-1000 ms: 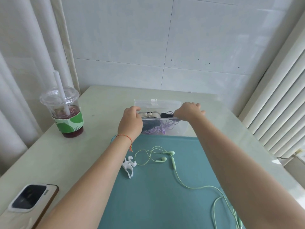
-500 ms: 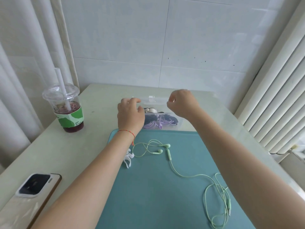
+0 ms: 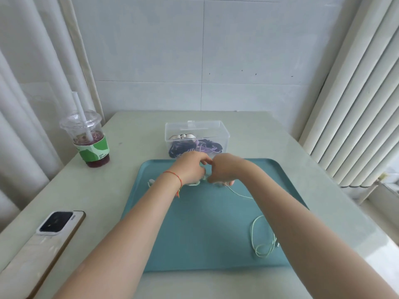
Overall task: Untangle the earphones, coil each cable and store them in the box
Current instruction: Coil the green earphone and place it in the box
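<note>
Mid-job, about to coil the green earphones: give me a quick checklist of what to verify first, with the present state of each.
1. Both hands on the earbud end: left hand and right hand meet there: ok.
2. Grip on the buds: cannot tell, fingers hide them.
3. Pale green earphone cable free of knots: cannot tell.
4. Cable inside the teal rectangular tray: ok.
5. Clear plastic storage box open: cannot tell.

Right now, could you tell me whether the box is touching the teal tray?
Cannot tell. In the head view the box stands just behind the tray, but the hands cover where they would meet.
</note>
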Action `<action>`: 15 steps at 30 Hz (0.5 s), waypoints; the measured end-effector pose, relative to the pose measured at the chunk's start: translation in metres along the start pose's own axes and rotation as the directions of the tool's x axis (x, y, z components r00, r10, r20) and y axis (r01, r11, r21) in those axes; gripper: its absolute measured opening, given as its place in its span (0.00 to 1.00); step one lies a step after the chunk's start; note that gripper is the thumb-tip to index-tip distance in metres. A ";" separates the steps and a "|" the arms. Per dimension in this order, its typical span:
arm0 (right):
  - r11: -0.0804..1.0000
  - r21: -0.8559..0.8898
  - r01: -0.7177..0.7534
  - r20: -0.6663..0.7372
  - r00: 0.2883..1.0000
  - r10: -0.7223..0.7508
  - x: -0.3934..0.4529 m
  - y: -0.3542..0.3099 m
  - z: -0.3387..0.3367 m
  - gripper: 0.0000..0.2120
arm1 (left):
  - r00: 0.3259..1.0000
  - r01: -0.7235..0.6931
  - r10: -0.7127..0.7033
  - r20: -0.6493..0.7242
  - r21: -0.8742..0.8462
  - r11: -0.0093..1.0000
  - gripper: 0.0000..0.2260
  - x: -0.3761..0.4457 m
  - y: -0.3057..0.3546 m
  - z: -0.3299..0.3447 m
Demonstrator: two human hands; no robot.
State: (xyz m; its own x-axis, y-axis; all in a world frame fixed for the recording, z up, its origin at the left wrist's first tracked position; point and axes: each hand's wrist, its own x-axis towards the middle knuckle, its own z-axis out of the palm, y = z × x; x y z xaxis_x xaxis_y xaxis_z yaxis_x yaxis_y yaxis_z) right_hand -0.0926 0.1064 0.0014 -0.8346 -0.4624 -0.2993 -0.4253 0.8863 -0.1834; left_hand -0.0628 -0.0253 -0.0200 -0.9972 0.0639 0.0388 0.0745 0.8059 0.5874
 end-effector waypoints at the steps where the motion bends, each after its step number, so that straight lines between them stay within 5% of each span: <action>1: 0.992 0.126 0.007 -0.032 0.999 -0.003 -0.004 0.005 -0.005 0.11 | 1.000 0.005 -0.004 0.009 -0.064 0.998 0.16 -0.001 0.000 0.002; 4: 0.864 0.493 0.101 -0.177 0.984 -0.015 -0.013 0.017 -0.019 0.08 | 0.999 0.021 -0.030 -0.028 -0.290 0.957 0.08 0.000 0.000 0.004; 8: 0.715 0.656 0.242 -0.433 0.897 0.093 -0.003 0.032 -0.027 0.03 | 0.984 0.005 -0.089 -0.155 -0.473 0.881 0.09 0.011 -0.005 0.001; 10: 0.564 0.754 0.337 -0.567 0.768 0.299 0.007 0.040 -0.029 0.06 | 0.981 -0.012 -0.089 -0.172 -0.514 0.858 0.11 0.014 -0.011 -0.003; 13: 0.453 0.760 0.465 -0.647 0.478 0.594 0.012 0.053 -0.031 0.07 | 0.986 0.007 -0.082 -0.143 -0.459 0.888 0.11 0.016 -0.018 -0.010; 15: 0.452 0.764 0.460 -0.638 0.434 0.635 0.011 0.058 -0.030 0.06 | 0.989 0.072 -0.100 -0.110 -0.235 0.969 0.06 0.017 -0.025 -0.015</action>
State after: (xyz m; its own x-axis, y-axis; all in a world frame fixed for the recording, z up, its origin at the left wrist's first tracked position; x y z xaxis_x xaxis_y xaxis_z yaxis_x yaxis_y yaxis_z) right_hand -0.1367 0.1539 0.0151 -0.8563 0.3788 0.3511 -0.3093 0.1683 -0.9359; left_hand -0.0818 -0.0528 -0.0216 -0.9942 -0.0827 0.0688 -0.0011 0.6474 0.7621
